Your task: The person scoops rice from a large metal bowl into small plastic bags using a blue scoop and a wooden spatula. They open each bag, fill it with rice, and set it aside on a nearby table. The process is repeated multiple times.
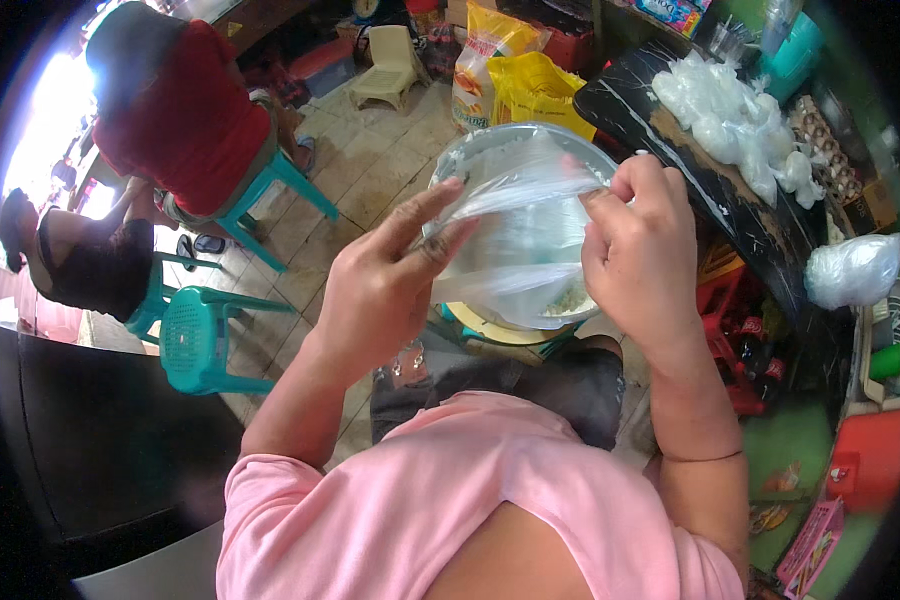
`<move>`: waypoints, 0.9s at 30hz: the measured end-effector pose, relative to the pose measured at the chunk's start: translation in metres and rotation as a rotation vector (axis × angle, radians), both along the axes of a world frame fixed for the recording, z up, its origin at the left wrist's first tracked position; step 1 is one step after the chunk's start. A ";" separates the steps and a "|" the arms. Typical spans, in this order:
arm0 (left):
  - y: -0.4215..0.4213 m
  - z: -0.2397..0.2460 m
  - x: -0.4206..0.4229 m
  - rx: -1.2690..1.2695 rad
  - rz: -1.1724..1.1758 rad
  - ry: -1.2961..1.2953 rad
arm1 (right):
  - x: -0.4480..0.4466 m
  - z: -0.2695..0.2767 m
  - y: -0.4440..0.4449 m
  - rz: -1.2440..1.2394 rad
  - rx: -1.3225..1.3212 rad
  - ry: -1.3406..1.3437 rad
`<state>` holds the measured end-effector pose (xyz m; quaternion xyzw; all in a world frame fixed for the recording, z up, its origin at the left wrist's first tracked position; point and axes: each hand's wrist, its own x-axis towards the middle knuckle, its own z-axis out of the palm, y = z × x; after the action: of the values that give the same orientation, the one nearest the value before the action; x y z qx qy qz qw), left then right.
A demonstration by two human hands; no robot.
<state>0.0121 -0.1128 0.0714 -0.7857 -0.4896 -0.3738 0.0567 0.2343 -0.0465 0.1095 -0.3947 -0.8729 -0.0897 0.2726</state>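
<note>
A clear plastic bag (pixel 525 187) is stretched between my two hands, above a large round basin (pixel 562 135). My left hand (pixel 394 262) is at the bag's left side, its thumb and fingers spread at the plastic; whether it pinches the film is hard to tell. My right hand (pixel 637 240) has its fingers closed on the bag's right edge. White, crumbly matter sticks to the basin's wall and lies at its bottom right, partly seen behind the film. The basin stands on a round yellowish surface (pixel 480 322).
Filled clear bags (pixel 727 127) lie on a black marbled table (pixel 720 210) at right, near egg trays (pixel 832 150). Another wrapped bundle (pixel 853 270) is farther right. Yellow sacks (pixel 540 90) stand beyond the basin. Two people (pixel 172 112) sit at left near a teal stool (pixel 195 337).
</note>
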 end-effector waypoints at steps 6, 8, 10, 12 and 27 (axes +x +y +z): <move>-0.013 -0.015 -0.002 -0.298 -0.041 -0.028 | -0.008 -0.021 0.013 0.114 -0.016 0.052; -0.003 -0.023 -0.017 -0.365 -0.008 -0.019 | -0.005 -0.040 0.029 0.310 -0.327 0.251; 0.006 -0.036 -0.035 -0.477 0.123 -0.644 | -0.001 -0.041 0.038 0.398 -0.784 0.397; 0.012 -0.037 -0.066 -0.403 0.231 -1.115 | 0.001 -0.055 0.062 0.234 -1.010 0.512; -0.007 -0.098 -0.070 -0.348 0.530 -0.610 | -0.014 -0.122 0.104 -0.111 -1.381 -0.173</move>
<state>-0.0574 -0.1200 -0.0266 -0.4847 -0.7241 -0.4732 -0.1296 0.2202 0.0573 -0.0124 -0.5132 -0.7272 0.4409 -0.1161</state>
